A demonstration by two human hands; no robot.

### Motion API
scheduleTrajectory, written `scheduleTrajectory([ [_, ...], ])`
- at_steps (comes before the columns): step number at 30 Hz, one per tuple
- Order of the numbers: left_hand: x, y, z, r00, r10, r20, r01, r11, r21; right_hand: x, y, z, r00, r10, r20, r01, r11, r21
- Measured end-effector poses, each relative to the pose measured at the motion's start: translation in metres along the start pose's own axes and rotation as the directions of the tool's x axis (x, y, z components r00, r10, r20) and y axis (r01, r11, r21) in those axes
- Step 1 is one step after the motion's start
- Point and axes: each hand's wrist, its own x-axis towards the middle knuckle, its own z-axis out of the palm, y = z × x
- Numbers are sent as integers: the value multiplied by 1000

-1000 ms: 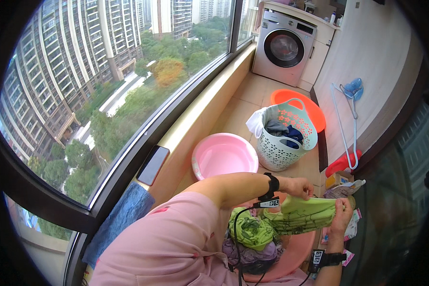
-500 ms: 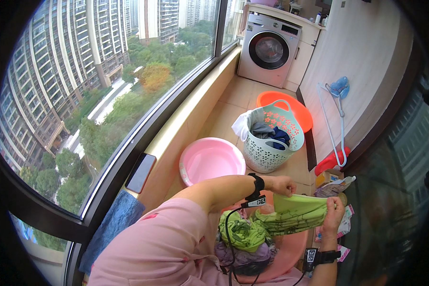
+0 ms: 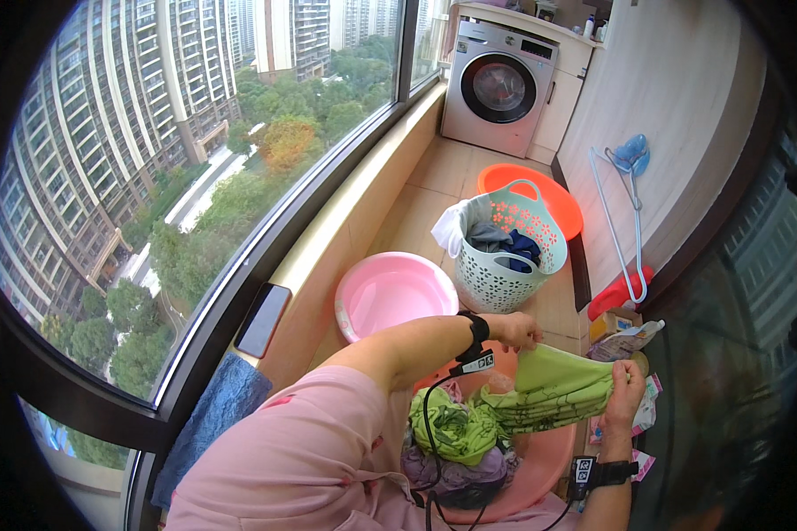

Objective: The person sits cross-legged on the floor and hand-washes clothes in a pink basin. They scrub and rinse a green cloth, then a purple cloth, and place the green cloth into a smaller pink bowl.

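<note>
Left hand [image 3: 517, 330] and right hand [image 3: 627, 395], with labelled wristbands [image 3: 613, 474], hold green cloth [image 3: 560, 384].

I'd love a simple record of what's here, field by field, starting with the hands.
Left hand: pinching the green cloth near its upper edge
Right hand: holding the cloth's right end
Below: salmon tub with purple laundry
Beyond: pink basin; pale green basket of clothes
Window ledge: phone, blue towel
Far end: washing machine
</note>
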Motion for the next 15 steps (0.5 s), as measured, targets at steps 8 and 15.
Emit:
scheduleTrajectory([
  [8,7,8,-12,935,79,-345,-191,934,-303,5,18,-10,995,93,38,-93,996,-5],
  [15,-2,37,-15,825,273,-494,-346,936,-61,-1,3,1,917,189,351,-110,966,-233],
])
